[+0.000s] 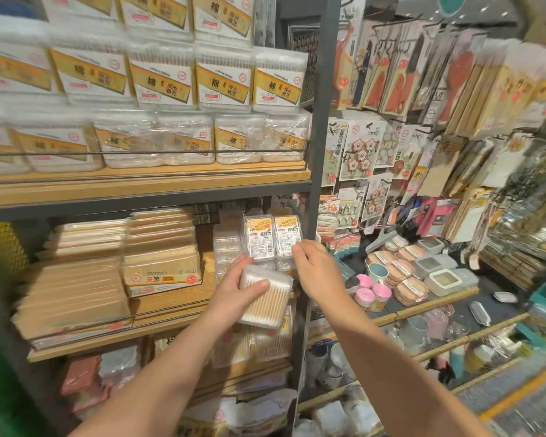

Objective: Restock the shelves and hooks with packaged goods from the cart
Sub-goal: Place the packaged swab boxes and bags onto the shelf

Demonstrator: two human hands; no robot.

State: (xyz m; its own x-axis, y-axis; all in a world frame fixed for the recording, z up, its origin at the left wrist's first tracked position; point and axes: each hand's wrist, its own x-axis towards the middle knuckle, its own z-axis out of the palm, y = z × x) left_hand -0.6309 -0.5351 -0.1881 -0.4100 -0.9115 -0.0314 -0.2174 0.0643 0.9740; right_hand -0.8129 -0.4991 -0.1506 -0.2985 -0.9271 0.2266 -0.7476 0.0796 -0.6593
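Observation:
My left hand (pixel 238 287) grips a clear plastic box of wooden cotton swabs (pixel 267 302), thumb across its front, just in front of the middle shelf (pixel 171 323). My right hand (pixel 316 268) reaches to the right end of that shelf, its fingertips at the lower edge of an upright dental floss pack (pixel 286 236). A second floss pack (pixel 258 236) stands beside it on the left. Whether the right fingers pinch the pack or only touch it is hidden.
Toothpick boxes (pixel 161 272) fill the middle shelf's left. Cotton swab tubs (pixel 224 80) crowd the upper shelf. A grey upright post (pixel 323 121) borders the shelf on the right. Beyond it, hooks carry packaged goods (pixel 423 74), and cups and containers (pixel 435 272) lie on lower ledges.

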